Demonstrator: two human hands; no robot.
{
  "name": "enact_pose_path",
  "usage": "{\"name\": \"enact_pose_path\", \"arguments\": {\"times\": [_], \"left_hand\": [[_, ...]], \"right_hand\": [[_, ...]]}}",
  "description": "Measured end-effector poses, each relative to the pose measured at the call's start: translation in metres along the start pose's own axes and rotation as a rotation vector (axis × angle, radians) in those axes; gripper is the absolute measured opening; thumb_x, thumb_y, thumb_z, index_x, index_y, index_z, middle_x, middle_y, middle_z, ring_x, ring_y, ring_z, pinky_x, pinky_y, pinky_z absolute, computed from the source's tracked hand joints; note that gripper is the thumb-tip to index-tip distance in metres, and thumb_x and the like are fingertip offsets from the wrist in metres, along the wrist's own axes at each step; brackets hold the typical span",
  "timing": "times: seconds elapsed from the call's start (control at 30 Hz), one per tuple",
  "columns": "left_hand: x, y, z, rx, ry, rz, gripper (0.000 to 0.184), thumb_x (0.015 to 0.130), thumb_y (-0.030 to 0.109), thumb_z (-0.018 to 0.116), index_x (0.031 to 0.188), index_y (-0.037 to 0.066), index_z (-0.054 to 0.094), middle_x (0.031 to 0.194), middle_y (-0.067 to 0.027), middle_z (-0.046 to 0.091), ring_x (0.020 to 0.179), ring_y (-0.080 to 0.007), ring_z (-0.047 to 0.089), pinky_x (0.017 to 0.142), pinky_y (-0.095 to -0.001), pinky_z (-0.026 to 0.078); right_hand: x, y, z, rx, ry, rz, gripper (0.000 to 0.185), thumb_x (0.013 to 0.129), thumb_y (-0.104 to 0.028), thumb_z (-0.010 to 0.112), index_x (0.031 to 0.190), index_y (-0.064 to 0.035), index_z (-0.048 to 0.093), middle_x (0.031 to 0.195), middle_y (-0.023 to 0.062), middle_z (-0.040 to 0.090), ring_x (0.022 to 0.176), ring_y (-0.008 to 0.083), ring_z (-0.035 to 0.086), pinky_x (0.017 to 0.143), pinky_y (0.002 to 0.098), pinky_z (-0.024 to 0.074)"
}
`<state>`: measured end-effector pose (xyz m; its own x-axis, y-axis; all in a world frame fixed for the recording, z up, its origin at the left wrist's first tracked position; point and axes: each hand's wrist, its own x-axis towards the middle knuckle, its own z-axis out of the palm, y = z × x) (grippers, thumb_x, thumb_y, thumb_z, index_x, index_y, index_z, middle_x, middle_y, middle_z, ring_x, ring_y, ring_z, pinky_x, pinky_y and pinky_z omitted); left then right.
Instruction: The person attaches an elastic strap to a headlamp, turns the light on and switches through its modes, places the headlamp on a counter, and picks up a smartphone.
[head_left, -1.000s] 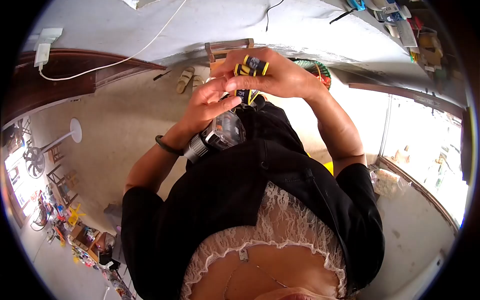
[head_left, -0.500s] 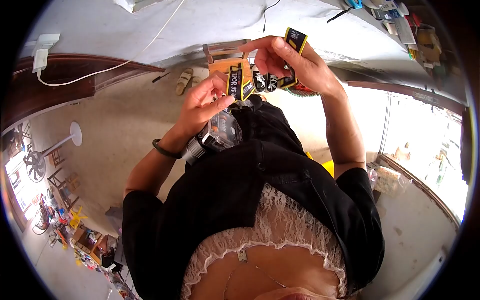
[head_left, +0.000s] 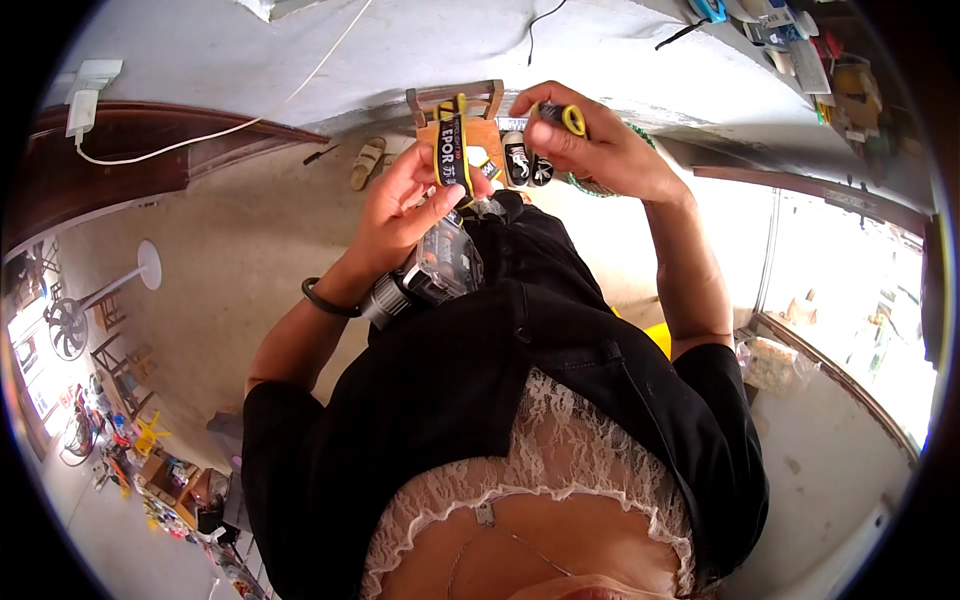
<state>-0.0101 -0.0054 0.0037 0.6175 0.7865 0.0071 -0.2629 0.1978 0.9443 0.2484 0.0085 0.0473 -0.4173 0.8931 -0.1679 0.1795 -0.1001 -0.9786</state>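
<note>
Head view. Strap of flat black fabric with yellow edging and pale lettering (head_left: 452, 150) stands upright in the left hand (head_left: 405, 205), pinched between thumb and fingers. The right hand (head_left: 612, 145), held apart from the left, pinches a curled black-and-yellow band section (head_left: 560, 118) between thumb and bent fingers; whether both sections form one continuous piece cannot be told.

Caution: a loose pinch could let the curled section spring open or slip. Uneven turning of the hands could put a twist into the strap. Beneath the left hand, a lamp with a clear, box-shaped plastic housing and a ribbed silver cylinder (head_left: 450, 262) lies tilted against the black cloth trousers (head_left: 540, 240). It appears unsupported by any finger; a shift of the legs or a tug on an attached strap, if one is attached, could make it slide off.

Materials: the strap appears thin and pliable, and the curled section forms a rounded loop. The housing is smooth and glossy, the cylinder grooved. Beyond the hands stands a brown wooden chair with a flat seat (head_left: 481, 133).
</note>
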Motion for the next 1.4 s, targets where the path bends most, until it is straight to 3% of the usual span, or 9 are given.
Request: {"name": "enact_pose_path", "arguments": {"times": [0.27, 0.37, 0.5, 0.53, 0.67, 0.77, 0.93, 1.17, 1.4], "left_hand": [[-0.002, 0.005, 0.004, -0.002, 0.035, -0.052, 0.029, 0.098, 0.005, 0.056, 0.125, -0.004, 0.048, 0.098, -0.0102, 0.065, 0.094, -0.0165, 0.062, 0.087, -0.0314, 0.049], [-0.004, 0.005, 0.002, -0.036, 0.03, -0.066, 0.028, 0.098, 0.004, 0.056, 0.123, -0.004, 0.048, 0.098, -0.0114, 0.066, 0.092, -0.0166, 0.063, 0.085, -0.0307, 0.05], [-0.005, 0.001, 0.003, -0.057, 0.041, -0.044, 0.023, 0.097, 0.002, 0.056, 0.119, -0.003, 0.049, 0.099, -0.0136, 0.067, 0.088, -0.0162, 0.062, 0.083, -0.0301, 0.05], [-0.005, 0.002, 0.005, -0.057, 0.042, -0.03, 0.022, 0.098, 0.002, 0.055, 0.118, -0.003, 0.049, 0.099, -0.0138, 0.067, 0.087, -0.0159, 0.062, 0.082, -0.0299, 0.05], [-0.004, 0.005, 0.007, -0.044, 0.038, -0.021, 0.021, 0.098, 0.002, 0.054, 0.118, -0.002, 0.05, 0.098, -0.0139, 0.067, 0.084, -0.0141, 0.061, 0.079, -0.0286, 0.05], [-0.005, 0.008, 0.008, -0.025, 0.037, -0.065, 0.024, 0.099, 0.003, 0.053, 0.122, -0.002, 0.05, 0.096, -0.0132, 0.067, 0.083, -0.0128, 0.061, 0.077, -0.0266, 0.049], [-0.006, 0.006, 0.009, 0.012, 0.044, -0.076, 0.028, 0.1, 0.005, 0.053, 0.127, -0.002, 0.051, 0.092, -0.0125, 0.067, 0.077, -0.0123, 0.06, 0.07, -0.0251, 0.049], [-0.009, 0.006, 0.01, 0.036, 0.044, -0.092, 0.029, 0.101, 0.007, 0.05, 0.128, -0.003, 0.051, 0.088, -0.0141, 0.066, 0.073, -0.0142, 0.06, 0.064, -0.0267, 0.05], [-0.011, 0.004, 0.012, -0.026, 0.089, -0.097, 0.029, 0.101, 0.009, 0.054, 0.127, -0.003, 0.054, 0.085, -0.011, 0.067, 0.068, -0.0119, 0.06, 0.062, -0.0246, 0.049]], "right_hand": [[-0.004, -0.002, -0.008, -0.077, -0.112, 0.229, 0.071, 0.099, -0.068, 0.03, 0.109, -0.0057, 0.06, 0.059, -0.0069, 0.039, 0.05, 0.0032, 0.033, 0.046, 0.0209, 0.0261], [-0.006, -0.003, -0.003, -0.026, 0.054, 0.213, 0.07, 0.099, -0.069, 0.03, 0.107, -0.006, 0.061, 0.062, -0.0039, 0.043, 0.049, 0.0036, 0.033, 0.046, 0.0207, 0.0259], [-0.006, -0.002, 0.001, 0.049, 0.075, 0.053, 0.07, 0.104, -0.059, 0.026, 0.117, -0.0006, 0.061, 0.068, 0.0011, 0.054, 0.052, 0.0056, 0.047, 0.048, 0.0208, 0.038], [-0.006, -0.001, 0.004, 0.087, 0.107, 0.025, 0.059, 0.107, -0.046, 0.033, 0.121, 0.0025, 0.063, 0.067, 0.0021, 0.057, 0.054, 0.0061, 0.051, 0.05, 0.0218, 0.0437], [-0.014, -0.004, 0.013, -0.057, 0.155, 0.022, 0.038, 0.1, -0.032, 0.06, 0.085, 0.0019, 0.071, 0.061, -0.0006, 0.059, 0.053, 0.0055, 0.048, 0.05, 0.0245, 0.0422], [-0.015, -0.01, 0.017, -0.054, 0.246, 0.087, 0.038, 0.099, -0.031, 0.062, 0.082, 0.0018, 0.069, 0.058, -0.0009, 0.056, 0.053, 0.0042, 0.045, 0.049, 0.0243, 0.0386], [-0.025, -0.024, 0.032, -0.281, 0.244, -0.126, 0.034, 0.106, -0.015, 0.045, 0.132, 0.0029, 0.056, 0.069, -0.0013, 0.049, 0.065, 0.0055, 0.042, 0.06, 0.0217, 0.0385], [-0.025, -0.031, 0.041, -0.134, 0.256, -0.094, 0.038, 0.101, -0.011, 0.052, 0.137, -0.0001, 0.051, 0.067, 0.0069, 0.056, 0.064, 0.012, 0.052, 0.064, 0.0282, 0.0465], [-0.025, -0.028, 0.039, -0.117, 0.213, 0.007, 0.038, 0.1, -0.009, 0.052, 0.137, -0.0015, 0.053, 0.066, 0.0016, 0.052, 0.061, 0.007, 0.046, 0.058, 0.0241, 0.0406]]}}
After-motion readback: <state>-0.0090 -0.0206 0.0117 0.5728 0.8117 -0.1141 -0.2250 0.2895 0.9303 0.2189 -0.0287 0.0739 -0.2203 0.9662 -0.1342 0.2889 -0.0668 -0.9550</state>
